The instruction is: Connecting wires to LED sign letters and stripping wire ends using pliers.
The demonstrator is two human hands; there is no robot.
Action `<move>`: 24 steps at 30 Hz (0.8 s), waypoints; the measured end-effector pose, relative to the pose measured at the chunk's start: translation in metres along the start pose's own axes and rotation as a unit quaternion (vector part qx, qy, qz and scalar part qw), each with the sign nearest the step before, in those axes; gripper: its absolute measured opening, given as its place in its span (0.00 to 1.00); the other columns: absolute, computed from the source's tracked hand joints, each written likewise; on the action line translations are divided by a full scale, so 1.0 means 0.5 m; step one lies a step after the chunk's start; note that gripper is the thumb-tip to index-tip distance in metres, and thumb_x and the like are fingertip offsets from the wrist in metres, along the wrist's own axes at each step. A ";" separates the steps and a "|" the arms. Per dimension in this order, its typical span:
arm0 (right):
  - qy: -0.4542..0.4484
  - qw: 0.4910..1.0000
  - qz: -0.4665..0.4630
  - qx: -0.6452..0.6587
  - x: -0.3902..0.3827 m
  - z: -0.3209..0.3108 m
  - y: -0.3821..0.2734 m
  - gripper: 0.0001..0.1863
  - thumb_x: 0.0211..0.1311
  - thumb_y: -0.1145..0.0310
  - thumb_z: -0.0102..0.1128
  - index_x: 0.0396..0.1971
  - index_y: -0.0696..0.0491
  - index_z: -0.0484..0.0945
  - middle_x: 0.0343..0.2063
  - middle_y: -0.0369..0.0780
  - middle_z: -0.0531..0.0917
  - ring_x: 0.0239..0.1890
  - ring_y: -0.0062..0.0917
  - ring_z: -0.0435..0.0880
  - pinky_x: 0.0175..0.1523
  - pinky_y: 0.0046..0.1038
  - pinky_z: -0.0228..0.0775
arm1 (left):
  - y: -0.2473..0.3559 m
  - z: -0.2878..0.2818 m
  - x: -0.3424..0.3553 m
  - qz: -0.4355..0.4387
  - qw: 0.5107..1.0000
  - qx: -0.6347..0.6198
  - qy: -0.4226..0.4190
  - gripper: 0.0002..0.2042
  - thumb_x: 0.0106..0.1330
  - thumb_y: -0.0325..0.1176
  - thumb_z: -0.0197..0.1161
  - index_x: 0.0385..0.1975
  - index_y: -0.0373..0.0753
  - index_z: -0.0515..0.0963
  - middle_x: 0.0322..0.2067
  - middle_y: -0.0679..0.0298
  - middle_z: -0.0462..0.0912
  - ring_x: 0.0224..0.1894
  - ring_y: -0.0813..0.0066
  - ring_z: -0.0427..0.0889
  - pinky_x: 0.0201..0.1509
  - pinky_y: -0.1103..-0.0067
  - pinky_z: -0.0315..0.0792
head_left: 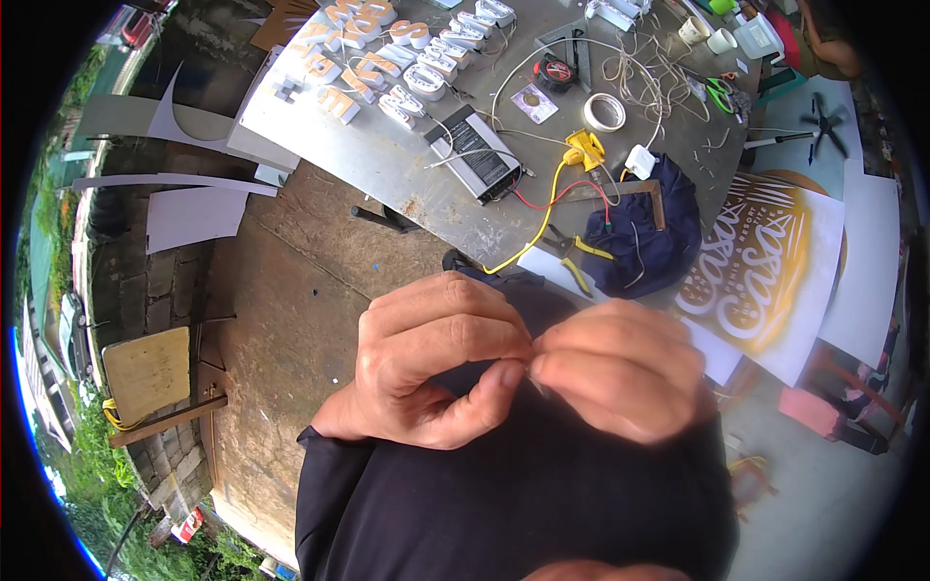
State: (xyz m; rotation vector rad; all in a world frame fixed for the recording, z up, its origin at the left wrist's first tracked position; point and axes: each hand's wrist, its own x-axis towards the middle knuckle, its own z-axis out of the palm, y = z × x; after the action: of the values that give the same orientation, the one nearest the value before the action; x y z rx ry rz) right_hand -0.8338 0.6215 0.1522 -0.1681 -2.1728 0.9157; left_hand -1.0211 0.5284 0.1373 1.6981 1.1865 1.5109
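Observation:
My left hand point(436, 363) and my right hand point(620, 368) meet in front of my dark top point(504, 494), both with curled fingers pinched together. A small, thin bit shows between the fingertips, too small to name. Just beyond my hands, a dark blue cloth bundle point(644, 252) lies on the metal table point(339, 145), with a square metal piece point(660, 203) on it and yellow-handled pliers point(575, 273) beside it. A yellow plug adapter point(583, 147) and a white plug point(639, 162) connect to wires near a silver-black rectangular unit point(475, 153).
Illuminable-style channel letters point(417, 102), a tape roll point(605, 112), a tape measure point(553, 74) and green scissors point(719, 94) sit farther back. Printed sign sheets point(794, 349) are at right, near another person's arm point(828, 44). Cut white panels point(194, 221) and a board point(145, 373) stand left.

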 end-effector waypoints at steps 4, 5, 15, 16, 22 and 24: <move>-0.002 0.999 0.010 0.038 0.000 -0.004 0.001 0.13 0.48 0.82 0.70 0.36 0.61 0.82 0.30 0.44 0.83 0.28 0.30 0.85 0.29 0.26 0.77 | 0.007 0.006 -0.007 -0.006 1.000 -0.011 0.021 0.06 0.60 0.28 0.66 0.31 0.30 0.82 0.28 0.54 0.84 0.28 0.65 0.86 0.32 0.75 0.80; -0.005 0.998 0.031 0.046 0.000 -0.004 -0.001 0.14 0.47 0.83 0.71 0.37 0.60 0.82 0.30 0.43 0.83 0.28 0.30 0.84 0.28 0.26 0.76 | 0.009 0.006 -0.008 -0.017 0.999 -0.024 0.023 0.07 0.60 0.28 0.66 0.31 0.30 0.82 0.28 0.54 0.85 0.29 0.65 0.86 0.32 0.75 0.80; -0.001 0.991 0.080 0.111 0.000 -0.004 -0.004 0.12 0.50 0.80 0.75 0.36 0.58 0.83 0.29 0.43 0.84 0.26 0.28 0.84 0.27 0.25 0.75 | -0.004 0.005 -0.004 0.024 0.998 -0.046 0.020 0.07 0.60 0.28 0.67 0.31 0.29 0.82 0.27 0.54 0.84 0.28 0.65 0.85 0.32 0.74 0.80; 0.000 0.991 0.075 0.112 0.000 -0.003 -0.002 0.13 0.49 0.81 0.75 0.36 0.58 0.83 0.29 0.43 0.84 0.26 0.28 0.84 0.27 0.25 0.75 | -0.004 0.004 -0.004 0.026 0.999 -0.044 0.019 0.07 0.60 0.27 0.66 0.30 0.29 0.82 0.27 0.54 0.84 0.28 0.65 0.85 0.31 0.75 0.80; 0.009 0.993 0.071 0.099 -0.001 0.000 0.001 0.14 0.46 0.81 0.75 0.35 0.58 0.84 0.29 0.42 0.84 0.26 0.28 0.84 0.28 0.25 0.75 | 0.003 0.004 -0.005 -0.002 0.999 -0.029 0.013 0.07 0.61 0.28 0.66 0.29 0.30 0.80 0.25 0.55 0.83 0.27 0.66 0.85 0.31 0.76 0.79; 0.012 0.994 0.067 0.091 0.000 -0.001 0.002 0.14 0.46 0.82 0.75 0.35 0.58 0.84 0.29 0.42 0.84 0.26 0.28 0.84 0.28 0.25 0.75 | 0.003 0.008 -0.004 -0.013 0.999 -0.030 0.015 0.07 0.61 0.29 0.66 0.29 0.30 0.79 0.24 0.55 0.83 0.26 0.66 0.85 0.31 0.76 0.79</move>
State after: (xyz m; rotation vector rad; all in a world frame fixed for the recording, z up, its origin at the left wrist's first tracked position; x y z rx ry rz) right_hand -0.8337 0.6224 0.1514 -0.2363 -2.0619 1.1765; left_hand -1.0170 0.5263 0.1368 1.6199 1.1626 1.5452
